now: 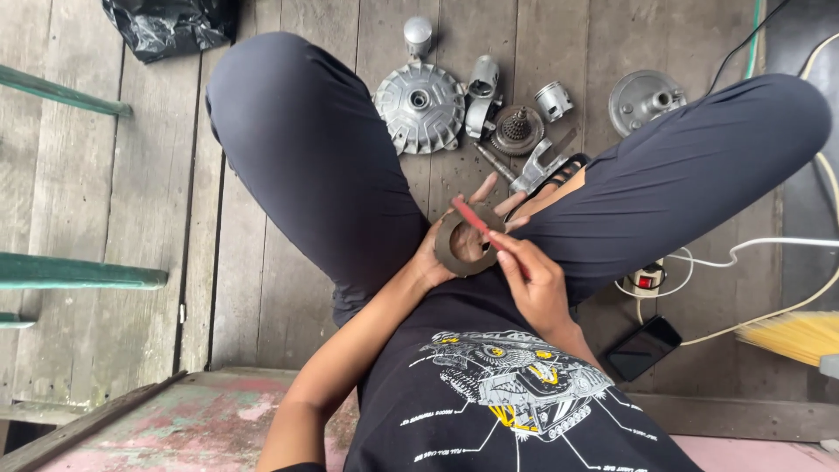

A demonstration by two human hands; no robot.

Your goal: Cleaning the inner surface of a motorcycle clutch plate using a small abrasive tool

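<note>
1. The right hand (535, 278) pinched a thin red tool (472, 216) between fingertips and thumb, its fingers closed around the lower end, the tool slanting up and to the left across the ring.
2. The left hand (465, 238) held a flat, dark metal ring (447, 253) in its palm, thumb and palm cupping it from below while the fingers (483, 187) spread open and pointed away from the body.
3. The ring sat between the two hands, above the lap, with the red tool's tip touching or lying just over its upper edge; which of the two could not be told.
4. Both forearms came up from the black printed shirt (516, 393), and the person sat cross-legged in dark trousers (306, 149) on a wooden plank floor (149, 175).
5. Beyond the hands, on the floor between the knees, lay metal engine parts: a round finned hub cover (419, 107), a small toothed gear (517, 129), a piston (552, 100), a grey cylinder (418, 35) and a forked lever (537, 166).
6. A second round cover (642, 98) lay near the right knee.
7. At the right side lay a black phone (643, 347), a white cable (769, 245), a power strip with a red switch (647, 280) and yellow broom bristles (791, 335).
8. A black plastic bag (170, 24) lay at the top left, well apart from the hands.
</note>
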